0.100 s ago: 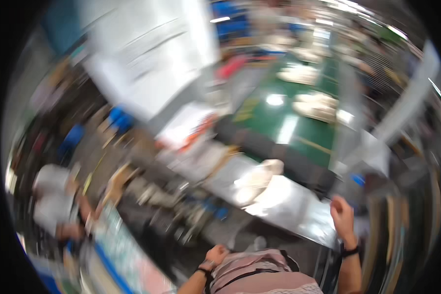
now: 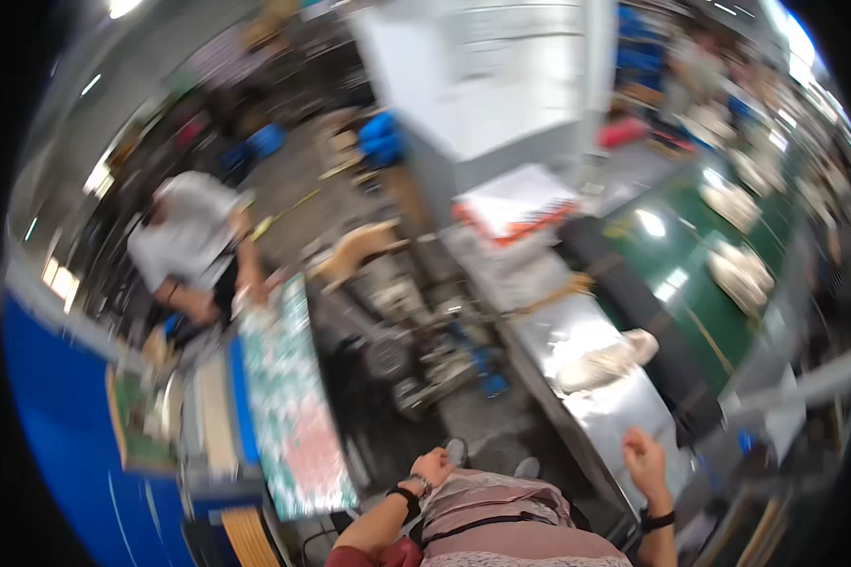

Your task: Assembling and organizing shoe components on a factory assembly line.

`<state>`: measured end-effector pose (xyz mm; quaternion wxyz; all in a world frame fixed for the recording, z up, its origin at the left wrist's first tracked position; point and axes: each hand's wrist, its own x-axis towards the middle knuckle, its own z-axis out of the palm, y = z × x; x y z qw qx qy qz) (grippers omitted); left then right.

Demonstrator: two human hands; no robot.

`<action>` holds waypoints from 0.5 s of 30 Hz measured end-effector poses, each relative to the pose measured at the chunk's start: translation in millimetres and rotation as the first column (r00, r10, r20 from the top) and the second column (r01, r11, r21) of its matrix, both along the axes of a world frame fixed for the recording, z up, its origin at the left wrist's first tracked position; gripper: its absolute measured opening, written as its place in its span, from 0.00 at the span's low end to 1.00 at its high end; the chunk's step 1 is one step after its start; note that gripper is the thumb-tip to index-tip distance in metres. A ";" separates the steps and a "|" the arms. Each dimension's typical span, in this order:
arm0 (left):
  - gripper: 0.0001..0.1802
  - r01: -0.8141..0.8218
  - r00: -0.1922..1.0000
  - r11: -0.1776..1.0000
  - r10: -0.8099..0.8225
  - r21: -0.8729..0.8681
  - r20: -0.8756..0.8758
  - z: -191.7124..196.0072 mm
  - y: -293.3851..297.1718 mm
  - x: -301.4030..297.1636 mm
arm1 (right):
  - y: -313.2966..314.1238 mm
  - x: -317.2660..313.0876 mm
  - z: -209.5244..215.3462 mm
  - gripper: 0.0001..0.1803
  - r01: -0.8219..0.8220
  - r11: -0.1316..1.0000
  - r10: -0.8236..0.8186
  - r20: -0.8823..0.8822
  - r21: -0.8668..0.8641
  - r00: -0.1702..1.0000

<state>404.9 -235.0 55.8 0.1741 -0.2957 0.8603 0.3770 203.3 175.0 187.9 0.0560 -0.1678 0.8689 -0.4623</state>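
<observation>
My left hand [image 2: 432, 466] hangs low beside the pink apron [image 2: 496, 520], its fingers curled in and nothing visible in them. Over the near edge of a shiny metal-topped bench [image 2: 624, 416] my right hand [image 2: 645, 460] is raised, loosely closed, with no object showing. The nearest thing to it is a pale shoe-like item [image 2: 605, 367], blurred, lying on the bench apart from the hand. Both wrists wear dark bands.
A green conveyor belt [image 2: 667, 250] carries several pale shoes [image 2: 739, 276] beyond the bench. A white box with orange edges [image 2: 515, 203] stands farther back. At left are a machine [image 2: 416, 350], a patterned-top table [image 2: 298, 416] and a person in a white shirt [image 2: 189, 227].
My view has swung left, so the bench and belt now sit farther right and more of the patterned table and the other person shows. Both hands stay closed.
</observation>
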 end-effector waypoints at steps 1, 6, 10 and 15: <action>0.25 -0.103 0.992 0.995 0.103 -0.013 0.070 14.9 -11.5 25.4 | -38.4 6.5 2.2 0.18 -0.130 0.991 0.130 0.089 -0.001 0.988; 0.25 -0.515 0.852 0.857 0.514 -0.016 0.106 15.9 -54.7 133.7 | -185.8 24.1 -6.8 0.20 -0.535 0.845 0.517 0.243 0.007 0.821; 0.23 -0.621 0.783 0.783 0.617 0.040 0.081 2.0 -82.2 169.6 | -254.8 46.8 -6.8 0.19 -0.626 0.778 0.593 0.269 0.049 0.759; 0.21 -0.627 0.778 0.776 0.629 0.073 0.001 -17.4 -123.9 185.8 | -320.3 76.1 -8.9 0.19 -0.683 0.729 0.632 0.344 0.038 0.694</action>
